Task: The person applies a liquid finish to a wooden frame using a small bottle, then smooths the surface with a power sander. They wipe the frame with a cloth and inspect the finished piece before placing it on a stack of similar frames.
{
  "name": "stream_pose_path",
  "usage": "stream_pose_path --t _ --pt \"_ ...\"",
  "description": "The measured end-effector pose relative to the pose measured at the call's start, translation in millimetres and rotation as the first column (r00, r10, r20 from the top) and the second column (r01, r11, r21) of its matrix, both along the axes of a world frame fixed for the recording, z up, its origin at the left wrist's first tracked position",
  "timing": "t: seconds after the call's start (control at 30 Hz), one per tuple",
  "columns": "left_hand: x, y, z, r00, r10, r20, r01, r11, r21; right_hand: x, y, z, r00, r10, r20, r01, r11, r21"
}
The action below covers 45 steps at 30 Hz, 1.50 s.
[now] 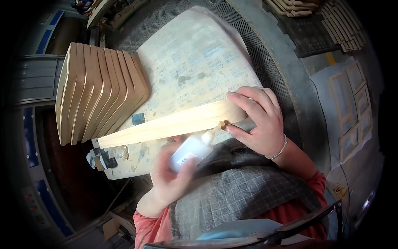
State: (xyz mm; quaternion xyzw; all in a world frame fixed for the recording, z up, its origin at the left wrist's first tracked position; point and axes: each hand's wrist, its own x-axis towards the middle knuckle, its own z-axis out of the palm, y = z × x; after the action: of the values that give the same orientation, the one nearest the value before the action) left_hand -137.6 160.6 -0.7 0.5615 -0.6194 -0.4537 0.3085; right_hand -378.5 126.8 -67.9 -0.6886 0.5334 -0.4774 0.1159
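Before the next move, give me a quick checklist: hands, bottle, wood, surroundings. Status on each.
1. Right hand on the pale wooden piece: ok, fingers at its upper edge, thumb by the lower edge.
2. White bottle gripped in the left hand: ok.
3. Nozzle pointed at the wood's lower edge near the right thumb: ok; actual contact, cannot tell.
4. Bottle fill level: cannot tell, blurred.
5. Wood's left end clear of the stacked curved panels: cannot tell, they meet in view.
6. Blue block clear of the wood: cannot tell, it shows right at the upper edge.
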Motion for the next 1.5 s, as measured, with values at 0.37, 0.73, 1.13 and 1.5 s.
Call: stream_pose_path --t 0.37,0.73,1.13,1.5 --pt "-2.0 -9.5 12.7 0.995 -0.034 0.095 0.029 0.998 0.054 -1.6 -4.2 2.3 0.998 0.041 0.037 -0.042 0.999 0.035" --pt "-8.3 -19.9 14.4 0.977 -0.094 0.19 0.102 0.994 -0.032 1.2 -8.5 1.2 0.999 0.006 0.041 -0.008 0.999 0.044" --pt "-10.3 -33.1 18.4 0.941 -0.207 0.269 0.253 0.956 -0.149 1.1 -13.9 2.8 1.0 -0.013 0.025 0.012 0.999 0.041" --pt "-15.0 -40.7 19.5 0.919 -0.249 0.304 0.348 0.877 -0.331 1.6 -14.3 4.7 1.0 -0.014 0.021 0.013 0.999 0.053"
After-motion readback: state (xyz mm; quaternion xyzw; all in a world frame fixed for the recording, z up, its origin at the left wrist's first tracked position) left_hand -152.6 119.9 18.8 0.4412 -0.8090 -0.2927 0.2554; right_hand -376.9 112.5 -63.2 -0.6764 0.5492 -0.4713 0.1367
